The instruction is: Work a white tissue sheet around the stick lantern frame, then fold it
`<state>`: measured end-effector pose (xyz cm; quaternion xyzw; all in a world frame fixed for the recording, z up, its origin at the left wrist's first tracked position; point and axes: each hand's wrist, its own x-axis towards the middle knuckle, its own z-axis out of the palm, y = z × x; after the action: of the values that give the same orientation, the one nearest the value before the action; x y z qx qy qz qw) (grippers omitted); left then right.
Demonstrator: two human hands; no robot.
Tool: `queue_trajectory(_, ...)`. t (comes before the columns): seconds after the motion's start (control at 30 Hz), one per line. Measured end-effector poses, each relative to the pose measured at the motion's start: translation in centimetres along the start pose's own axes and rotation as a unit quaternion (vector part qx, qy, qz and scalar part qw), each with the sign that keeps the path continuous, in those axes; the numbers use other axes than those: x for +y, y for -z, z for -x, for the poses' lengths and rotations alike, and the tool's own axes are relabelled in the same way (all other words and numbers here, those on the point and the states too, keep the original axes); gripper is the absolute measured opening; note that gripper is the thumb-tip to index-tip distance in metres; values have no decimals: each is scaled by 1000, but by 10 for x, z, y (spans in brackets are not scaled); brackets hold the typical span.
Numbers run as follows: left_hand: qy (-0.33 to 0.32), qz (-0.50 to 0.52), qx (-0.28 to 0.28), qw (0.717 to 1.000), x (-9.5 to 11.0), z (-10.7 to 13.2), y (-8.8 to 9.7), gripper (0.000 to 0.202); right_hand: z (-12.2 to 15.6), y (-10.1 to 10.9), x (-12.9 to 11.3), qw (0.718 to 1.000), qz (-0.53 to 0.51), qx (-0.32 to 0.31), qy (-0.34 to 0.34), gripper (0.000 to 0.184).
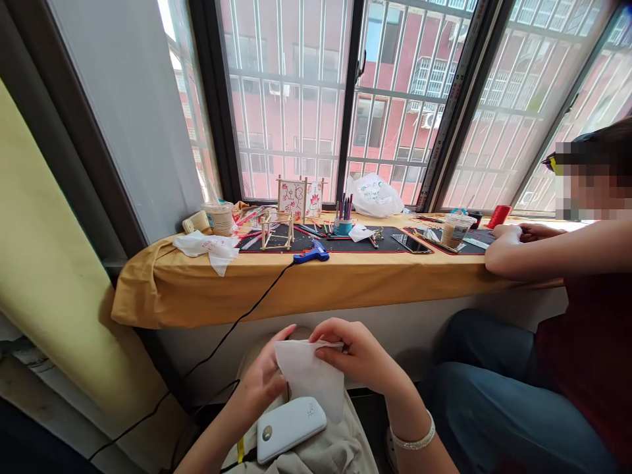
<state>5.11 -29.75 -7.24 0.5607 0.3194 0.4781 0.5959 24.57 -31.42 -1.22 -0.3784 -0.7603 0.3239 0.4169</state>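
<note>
A thin, folded white sheet (309, 372), paper or cloth, hangs above my lap. My right hand (350, 349) pinches its upper right edge between thumb and fingers. At the sheet's left edge is my left hand (269, 368), its fingers apart and partly behind the sheet; whether it bears any of the weight I cannot tell. Below the sheet, a white power bank (291, 429) with a round metallic spot lies on my lap, a cable at its left end.
On the cloth-covered ledge (345, 283) are a blue glue gun (312, 253), a small stick frame (277, 234), a painted lantern panel (293, 199), a pen holder (342, 227), a phone (411, 243) and a drink cup (455, 230). A co-worker (587, 296) sits at the right.
</note>
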Motion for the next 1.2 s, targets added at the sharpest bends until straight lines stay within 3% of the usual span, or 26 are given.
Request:
queue_trajectory(0.1,62,-76,-18,995,1,0,-8,58,-7,2,-4,1000,21,6,8,15)
queue_trajectory(0.2,60,-119,48,990,3,1,-13,52,-13,-3,3,998,-22,62,-10,15)
queue_trajectory(0.3,44,-126,103,986,8,0,-14,51,-16,-15,19,979,-153,124,-57,31)
queue_trajectory(0.37,43,-111,132,984,11,-3,-12,53,-14,-26,32,958,-255,101,-83,40)
queue_trajectory(0.47,40,-84,157,983,13,-5,-7,56,-9,-42,45,952,-288,36,-96,35)
queue_trajectory(0.57,34,-40,123,991,13,-2,-5,56,-6,-50,49,951,-279,69,-111,30)
queue_trajectory(0.67,52,13,86,995,9,3,-5,74,-7,-50,47,934,-315,122,-119,33)
queue_trajectory(0.77,49,4,108,993,5,6,-2,91,-7,-48,45,921,-340,139,-131,46)
queue_trajectory(0.97,31,-80,91,992,14,6,2,71,-3,-50,46,935,-312,144,-82,59)
queue_trajectory(1.1,9,-138,124,983,20,7,2,54,1,-53,44,940,-310,122,-73,68)
queue_trajectory(1.2,-1,-175,118,977,21,9,6,46,3,-52,43,939,-316,116,-68,71)
